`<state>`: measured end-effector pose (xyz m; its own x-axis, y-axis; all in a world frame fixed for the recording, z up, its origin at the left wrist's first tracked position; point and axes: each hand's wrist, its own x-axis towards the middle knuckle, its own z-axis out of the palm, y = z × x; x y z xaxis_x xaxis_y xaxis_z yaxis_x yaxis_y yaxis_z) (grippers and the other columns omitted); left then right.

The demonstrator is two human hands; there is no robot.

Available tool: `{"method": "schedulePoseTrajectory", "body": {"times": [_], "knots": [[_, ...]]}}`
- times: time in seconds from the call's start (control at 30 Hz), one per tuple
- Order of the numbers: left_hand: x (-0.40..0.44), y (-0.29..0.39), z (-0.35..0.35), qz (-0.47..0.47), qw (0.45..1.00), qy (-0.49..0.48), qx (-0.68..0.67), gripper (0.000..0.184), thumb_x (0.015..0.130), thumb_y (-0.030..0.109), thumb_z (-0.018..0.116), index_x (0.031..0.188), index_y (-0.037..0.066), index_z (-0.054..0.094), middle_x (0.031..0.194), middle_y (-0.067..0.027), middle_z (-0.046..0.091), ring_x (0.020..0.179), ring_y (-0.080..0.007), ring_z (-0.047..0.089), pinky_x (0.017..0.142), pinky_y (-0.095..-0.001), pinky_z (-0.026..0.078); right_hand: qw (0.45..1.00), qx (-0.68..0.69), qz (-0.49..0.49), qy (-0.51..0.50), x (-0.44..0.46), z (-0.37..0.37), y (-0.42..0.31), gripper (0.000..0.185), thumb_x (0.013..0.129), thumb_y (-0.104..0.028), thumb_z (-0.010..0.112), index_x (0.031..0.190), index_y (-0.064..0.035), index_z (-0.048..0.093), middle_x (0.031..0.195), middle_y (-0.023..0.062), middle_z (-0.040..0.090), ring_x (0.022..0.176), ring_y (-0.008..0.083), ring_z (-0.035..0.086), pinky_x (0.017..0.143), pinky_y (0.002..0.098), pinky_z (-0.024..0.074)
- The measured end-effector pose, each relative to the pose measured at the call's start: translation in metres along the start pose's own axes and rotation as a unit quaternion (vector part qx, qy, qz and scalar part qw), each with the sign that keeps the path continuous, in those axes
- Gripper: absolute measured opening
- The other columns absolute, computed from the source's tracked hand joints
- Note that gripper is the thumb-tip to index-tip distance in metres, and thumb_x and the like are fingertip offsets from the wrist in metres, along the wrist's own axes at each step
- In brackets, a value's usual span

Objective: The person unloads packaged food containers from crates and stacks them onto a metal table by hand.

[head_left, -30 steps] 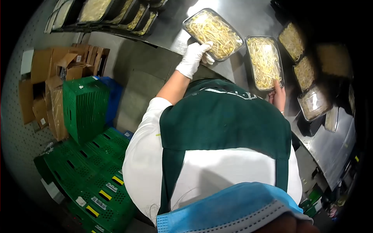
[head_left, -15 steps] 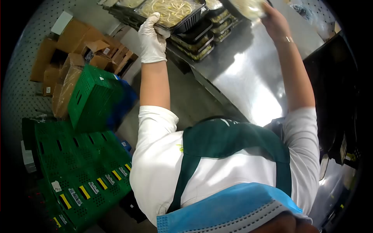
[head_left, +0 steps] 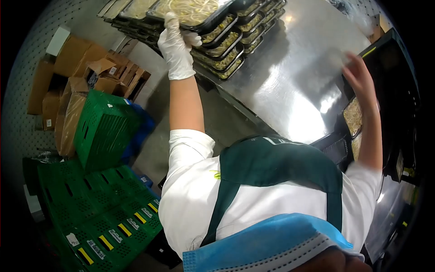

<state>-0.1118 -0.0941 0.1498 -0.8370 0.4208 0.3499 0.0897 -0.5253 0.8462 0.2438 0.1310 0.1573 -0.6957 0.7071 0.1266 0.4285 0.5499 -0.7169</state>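
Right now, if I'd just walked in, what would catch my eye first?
Probably the white-gloved left hand, upper left of centre, gripping the edge of a black tray of pale sprouts beside more stacked trays. Next, the bare right hand, blurred above the shiny metal table. Then the bright green crates at lower left.

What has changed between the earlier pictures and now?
The gloved left hand has carried its tray of sprouts forward and left to the stacked trays and still touches it. The bare right hand has let go of the tray it held half a second ago and swung right, over the metal table. The green crates and cardboard boxes stayed put.
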Motion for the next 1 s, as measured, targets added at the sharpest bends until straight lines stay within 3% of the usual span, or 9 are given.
{"method": "schedulePoseTrajectory", "body": {"times": [0.2, 0.27, 0.3, 0.37, 0.53, 0.73, 0.83, 0.93, 1.0], "knots": [[-0.056, -0.007, 0.030, 0.112, 0.991, 0.073, 0.015, 0.033, 0.087, 0.028, 0.042, 0.064, 0.005, 0.048, 0.039, -0.0074, 0.047, 0.036, -0.0130, 0.041, 0.044, -0.0249, 0.037, 0.966, -0.151, 0.209, -0.004, -0.244, -0.004, 0.107, 0.083, 0.050, -0.009, 0.072, 0.124, -0.0048, 0.035, 0.125, 0.0146, 0.039, 0.118, 0.0271, 0.035, 0.099, 0.0334, 0.0261], [-0.094, -0.064, 0.046, 0.170, 0.976, -0.139, 0.000, 0.025, 0.085, 0.013, 0.043, 0.064, 0.001, 0.051, 0.046, -0.0072, 0.051, 0.045, -0.0132, 0.049, 0.047, -0.0253, 0.041, 0.955, -0.016, 0.294, -0.038, -0.265, 0.036, 0.122, 0.099, 0.051, -0.012, 0.073, 0.133, -0.0088, 0.016, 0.130, 0.0140, 0.032, 0.122, 0.0265, 0.029, 0.099, 0.0340, 0.0263], [-0.131, -0.078, 0.082, -0.041, 0.975, -0.204, -0.082, 0.011, 0.080, 0.007, 0.051, 0.072, 0.001, 0.054, 0.062, -0.0081, 0.055, 0.053, -0.0134, 0.053, 0.053, -0.0256, 0.045, 0.951, 0.071, 0.299, 0.034, -0.258, 0.055, 0.121, 0.103, 0.053, -0.011, 0.072, 0.133, -0.0086, 0.007, 0.129, 0.0158, 0.033, 0.120, 0.0267, 0.032, 0.095, 0.0341, 0.0327], [-0.177, -0.102, 0.146, -0.114, 0.825, -0.461, 0.306, 0.037, 0.075, 0.025, 0.062, 0.096, -0.003, 0.050, 0.081, -0.0158, 0.059, 0.074, -0.0226, 0.059, 0.072, -0.0288, 0.047, 0.948, -0.029, 0.305, 0.086, -0.234, 0.073, 0.117, 0.095, 0.058, -0.010, 0.068, 0.132, -0.0087, 0.008, 0.117, 0.0215, 0.045, 0.103, 0.0307, 0.049, 0.083, 0.0344, 0.0418], [-0.272, -0.135, 0.223, 0.102, 0.555, -0.702, 0.434, 0.100, 0.054, 0.046, 0.069, 0.131, 0.009, 0.019, 0.132, -0.0248, 0.017, 0.116, -0.0470, 0.020, 0.090, -0.0583, 0.022, 0.985, -0.025, 0.163, 0.043, -0.219, 0.093, 0.123, 0.077, 0.063, -0.023, 0.069, 0.127, -0.0075, 0.030, 0.104, 0.0162, 0.054, 0.095, 0.0303, 0.052, 0.082, 0.0351, 0.0411], [-0.231, -0.184, 0.224, 0.108, 0.575, -0.635, 0.504, 0.094, 0.045, 0.040, 0.076, 0.123, 0.006, 0.035, 0.115, -0.0231, 0.043, 0.104, -0.0343, 0.045, 0.086, -0.0422, 0.036, 0.836, 0.220, 0.404, 0.300, -0.270, 0.012, 0.197, 0.032, 0.075, -0.026, 0.062, 0.093, -0.0011, 0.053, 0.078, 0.0043, 0.060, 0.071, 0.0090, 0.055, 0.062, 0.0234, 0.0450], [-0.228, -0.196, 0.243, -0.124, 0.773, -0.601, 0.161, 0.057, 0.056, 0.018, 0.074, 0.106, 0.000, 0.052, 0.089, -0.0138, 0.059, 0.082, -0.0263, 0.057, 0.077, -0.0337, 0.044, 0.648, 0.626, 0.313, 0.300, -0.261, 0.025, 0.242, 0.029, 0.081, -0.028, 0.052, 0.081, 0.0010, 0.056, 0.077, 0.0099, 0.060, 0.060, 0.0123, 0.055, 0.053, 0.0221, 0.0439], [-0.216, -0.223, 0.230, -0.447, 0.764, -0.464, -0.037, 0.061, 0.073, 0.020, 0.063, 0.121, -0.002, 0.032, 0.101, -0.0137, 0.054, 0.090, -0.0242, 0.055, 0.084, -0.0379, 0.044, 0.536, 0.666, 0.325, 0.405, -0.219, 0.032, 0.249, 0.029, 0.084, -0.030, 0.049, 0.092, -0.0022, 0.048, 0.072, 0.0114, 0.059, 0.055, 0.0159, 0.055, 0.043, 0.0230, 0.0397], [-0.238, -0.193, 0.210, -0.487, 0.822, -0.254, -0.148, 0.069, 0.077, 0.050, 0.050, 0.125, 0.003, 0.031, 0.120, -0.0103, 0.044, 0.105, -0.0272, 0.047, 0.090, -0.0414, 0.039, 0.493, 0.674, 0.353, 0.422, -0.204, 0.044, 0.255, 0.023, 0.084, -0.024, 0.049, 0.090, -0.0025, 0.048, 0.075, 0.0122, 0.059, 0.056, 0.0161, 0.057, 0.041, 0.0229, 0.0377]]}}
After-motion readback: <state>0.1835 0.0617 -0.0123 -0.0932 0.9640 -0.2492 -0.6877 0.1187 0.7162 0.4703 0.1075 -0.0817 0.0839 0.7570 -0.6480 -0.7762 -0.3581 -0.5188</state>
